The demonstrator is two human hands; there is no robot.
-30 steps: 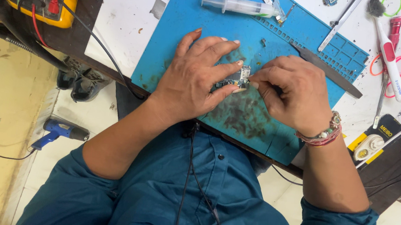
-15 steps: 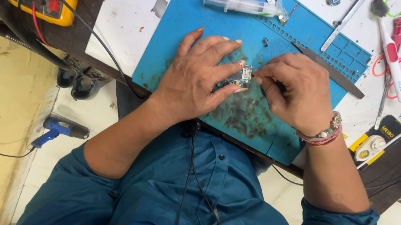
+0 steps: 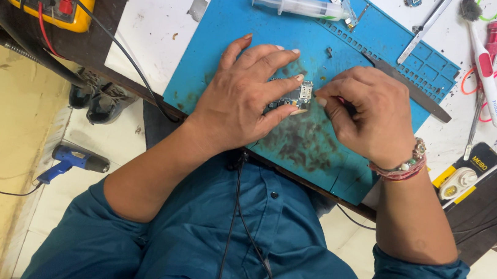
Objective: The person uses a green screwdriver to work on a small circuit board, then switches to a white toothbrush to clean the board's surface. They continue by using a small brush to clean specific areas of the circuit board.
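While the left hand pinches a small circuit board mid-mat, the right hand is curled shut beside it.

Small dark circuit board with metal shields, flat on the stained blue mat, pinched between fingertips.

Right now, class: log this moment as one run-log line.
left hand: pins small circuit board | right hand: fingertips at board edge | surface: blue work mat | nearby: syringe
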